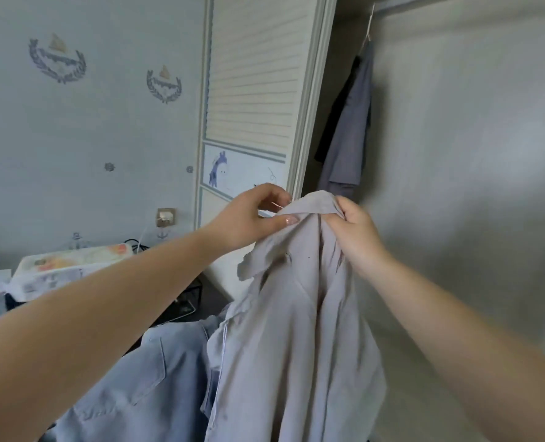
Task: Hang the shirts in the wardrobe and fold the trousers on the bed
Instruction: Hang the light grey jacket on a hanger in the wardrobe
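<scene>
Both hands hold the pale grey shirt (296, 314) up at centre: left hand (252, 215) pinching the collar and a thin wire hanger (277, 205), right hand (354, 231) gripping the collar, likely seating it. The open wardrobe (328, 90) stands at one o'clock.

Pale grey shirt (296, 330) hangs upright, bunched at its top.
</scene>
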A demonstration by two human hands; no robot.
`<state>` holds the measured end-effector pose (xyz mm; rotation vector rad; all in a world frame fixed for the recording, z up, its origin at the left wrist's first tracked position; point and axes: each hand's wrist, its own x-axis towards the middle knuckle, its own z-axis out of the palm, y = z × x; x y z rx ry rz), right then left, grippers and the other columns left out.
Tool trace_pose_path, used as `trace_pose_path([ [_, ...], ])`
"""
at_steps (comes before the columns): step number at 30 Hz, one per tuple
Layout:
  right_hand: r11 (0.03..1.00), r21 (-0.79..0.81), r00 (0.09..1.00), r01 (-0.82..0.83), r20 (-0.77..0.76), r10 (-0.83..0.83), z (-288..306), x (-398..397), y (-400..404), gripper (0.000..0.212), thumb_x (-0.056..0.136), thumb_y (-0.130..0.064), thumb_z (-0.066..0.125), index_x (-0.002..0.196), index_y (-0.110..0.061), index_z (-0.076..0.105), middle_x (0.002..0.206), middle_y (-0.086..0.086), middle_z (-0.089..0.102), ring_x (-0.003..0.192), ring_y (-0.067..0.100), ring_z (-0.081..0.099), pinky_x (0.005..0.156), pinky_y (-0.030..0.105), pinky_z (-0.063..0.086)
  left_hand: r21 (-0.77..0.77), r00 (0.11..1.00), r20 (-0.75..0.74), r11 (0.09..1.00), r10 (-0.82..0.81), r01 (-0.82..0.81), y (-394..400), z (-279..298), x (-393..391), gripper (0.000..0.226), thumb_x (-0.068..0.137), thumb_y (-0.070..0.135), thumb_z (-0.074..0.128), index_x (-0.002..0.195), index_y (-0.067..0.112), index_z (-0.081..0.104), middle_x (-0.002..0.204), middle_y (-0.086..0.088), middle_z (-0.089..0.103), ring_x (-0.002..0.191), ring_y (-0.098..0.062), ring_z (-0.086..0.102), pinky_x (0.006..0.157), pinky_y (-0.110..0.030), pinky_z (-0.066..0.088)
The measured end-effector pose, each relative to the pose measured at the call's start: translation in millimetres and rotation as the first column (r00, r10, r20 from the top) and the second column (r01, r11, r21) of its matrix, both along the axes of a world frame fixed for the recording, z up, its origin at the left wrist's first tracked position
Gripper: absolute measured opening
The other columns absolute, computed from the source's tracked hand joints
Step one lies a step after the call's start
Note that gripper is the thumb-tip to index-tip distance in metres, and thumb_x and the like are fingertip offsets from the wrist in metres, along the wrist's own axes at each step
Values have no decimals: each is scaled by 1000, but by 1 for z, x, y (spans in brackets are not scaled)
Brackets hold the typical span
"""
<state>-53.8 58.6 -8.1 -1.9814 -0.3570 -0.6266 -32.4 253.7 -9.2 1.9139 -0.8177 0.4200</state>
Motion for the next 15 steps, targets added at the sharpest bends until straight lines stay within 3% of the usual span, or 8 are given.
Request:
trace_pose_path([
  [3,986,137,996,90,-33,-86,6,9,-12,19,86,-25,55,86,-36,69,90,-12,71,91,12,64,86,33,49,-59,998,-28,997,55,-56,6,-20,26,32,78,32,77,84,15,50,83,2,58,79,-11,58,71,-21,46],
  [6,966,139,976,217,-69,-209,13,8,-25,15,89,-25,52,86,-26,67,88,-8,70,86,13,63,78,31,48,-109,997,-80,994,4,-13,3,-39,46,35,82,34,71,70,9,49,65,2,52,58,-5,45,58,-16,37],
  [8,941,186,959,281,-74,-272,15,7,-30,17,91,-23,51,82,-25,66,85,-8,69,83,12,62,75,28,48,-102,984,-149,992,-93,78,-2,-54,56,38,87,39,64,68,6,56,64,3,55,59,-4,46,60,-17,37],
  [12,907,271,946,322,-72,-315,16,2,-39,15,93,-27,55,89,-19,67,92,-3,70,90,14,64,84,32,50,-21,960,-207,981,-191,190,-22,-82,73,10,85,28,70,83,18,67,83,9,66,73,5,58,73,-7,42],
  [13,897,283,940,339,-77,-331,17,1,-42,15,93,-28,55,89,-19,67,92,-3,70,91,14,65,85,33,51,9,941,-251,971,-229,238,-28,-89,80,14,81,30,74,89,21,67,90,8,68,78,5,60,79,-10,43],
  [15,874,299,923,383,-80,-377,19,-1,-47,14,92,-29,57,86,-21,67,94,0,71,95,19,66,89,36,51,69,883,-351,932,-311,355,-44,-99,90,46,68,49,79,105,25,64,106,5,68,94,-5,65,90,-26,49],
])
